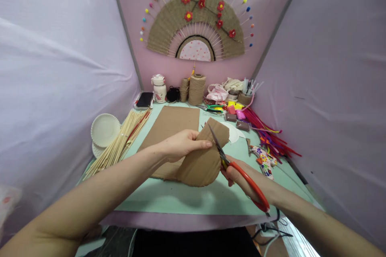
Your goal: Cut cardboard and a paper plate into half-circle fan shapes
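My left hand (187, 144) grips a brown piece of cardboard (200, 166) with a rounded lower edge, thumb on top and the other fingers mostly hidden. In my right hand (232, 172) is a pair of scissors (250, 182) with red-orange handles. One blade lies across the front of the cardboard at its right side; the other blade is mostly hidden behind it. The piece is held tilted above the table, over the lower right part of a larger cardboard sheet (177, 118) that lies flat.
Bamboo sticks (117, 144) and white plates (105, 130) lie at the left. Along the back stand a bottle (159, 88) and twine spools (197, 89). Green-handled pliers (214, 108), clay packs (240, 114) and pipe cleaners (268, 134) are at the right. A decorated fan (169, 20) hangs behind.
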A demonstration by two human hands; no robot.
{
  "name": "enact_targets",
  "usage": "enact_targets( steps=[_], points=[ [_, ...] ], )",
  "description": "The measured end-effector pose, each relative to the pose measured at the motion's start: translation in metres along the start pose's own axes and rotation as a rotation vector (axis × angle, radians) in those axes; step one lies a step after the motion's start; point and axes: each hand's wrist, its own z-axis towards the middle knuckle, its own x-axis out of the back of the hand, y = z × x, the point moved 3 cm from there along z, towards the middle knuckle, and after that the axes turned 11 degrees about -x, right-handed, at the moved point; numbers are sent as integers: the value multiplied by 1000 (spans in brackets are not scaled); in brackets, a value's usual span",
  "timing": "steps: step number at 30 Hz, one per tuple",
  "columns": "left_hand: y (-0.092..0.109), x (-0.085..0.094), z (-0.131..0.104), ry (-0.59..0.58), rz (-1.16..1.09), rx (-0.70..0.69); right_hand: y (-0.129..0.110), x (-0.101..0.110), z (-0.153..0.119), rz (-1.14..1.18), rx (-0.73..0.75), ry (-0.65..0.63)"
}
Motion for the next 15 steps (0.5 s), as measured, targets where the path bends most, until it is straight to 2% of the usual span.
enact_targets(
  steps=[5,11,15],
  points=[
    [-2,3,3,23,-56,1,7,5,-2,-30,1,-30],
    [2,5,2,-2,-100,4,12,11,-4,-40,-9,-105],
    [5,5,-1,-15,-106,1,12,10,-5,-5,13,-103]
  ],
)
